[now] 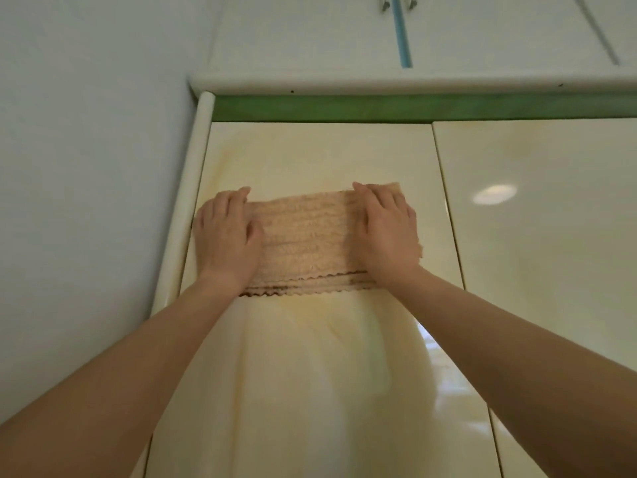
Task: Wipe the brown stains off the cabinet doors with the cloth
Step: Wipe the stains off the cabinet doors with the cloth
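Fingers [234,201] are straight and close together on both sides. Our left hand [225,236] and right hand [386,232] press flat on the ends of the cloth [306,239], spread across the upper part of the left cabinet door [310,391]. Looks like we're mid-wipe. Next we'd guess a firm drag over the yellowish-brown smears [303,307] just below it. The cloth's peachy and ribbed, with a grubby dark lower edge. The right door [551,270] looks faintly streaky too.

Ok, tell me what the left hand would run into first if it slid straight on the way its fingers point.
Ahead of the left hand lies only bare, stained cabinet door; the first obstacle looks like the green strip above it, though depth is unclear.
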A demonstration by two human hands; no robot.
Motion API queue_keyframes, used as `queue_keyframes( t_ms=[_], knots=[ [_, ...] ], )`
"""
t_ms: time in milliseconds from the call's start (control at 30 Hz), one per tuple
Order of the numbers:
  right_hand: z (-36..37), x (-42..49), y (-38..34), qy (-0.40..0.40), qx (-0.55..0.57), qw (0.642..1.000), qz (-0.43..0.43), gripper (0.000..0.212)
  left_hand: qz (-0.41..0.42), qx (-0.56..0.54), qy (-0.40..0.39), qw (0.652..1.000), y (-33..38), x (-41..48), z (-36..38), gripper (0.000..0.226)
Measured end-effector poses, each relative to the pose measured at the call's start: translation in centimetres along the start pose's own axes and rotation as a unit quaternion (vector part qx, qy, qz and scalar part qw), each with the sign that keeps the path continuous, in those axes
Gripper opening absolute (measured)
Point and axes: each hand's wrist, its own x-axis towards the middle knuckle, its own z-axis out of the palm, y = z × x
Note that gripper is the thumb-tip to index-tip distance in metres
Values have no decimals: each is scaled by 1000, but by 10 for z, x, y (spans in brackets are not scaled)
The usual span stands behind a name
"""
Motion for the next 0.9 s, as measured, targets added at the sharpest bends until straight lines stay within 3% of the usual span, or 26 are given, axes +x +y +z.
queue_keyframes(
  t_ms=[133,233,333,433,567,667,767,900],
  knots=[
    [-2,8,-1,36,-97,994,-33,38,-6,-6,-9,1000,-1,3,-3,16],
    [-10,12,-1,70,-147,986,-37,25,-16,10,-23,1000,8,12,-12,10],
    [-31,16,-7,77,-136,988,-5,25,-27,14,-42,999,23,24,-30,11],
    [-57,24,-11,-10,-99,994,55,33,-77,-59,-139,985,39,38,-50,16],
    [-85,31,-5,-86,22,981,174,26,-165,-222,-320,906,51,50,-78,16],
    [-104,30,2,-120,35,973,195,23,-182,-217,-383,879,53,53,-94,23],
    [-121,26,5,-151,17,971,186,23,-176,-167,-439,865,61,55,-103,14],
    [-140,27,5,-199,-16,967,161,21,-172,-87,-419,887,85,57,-109,14]
  ],
)
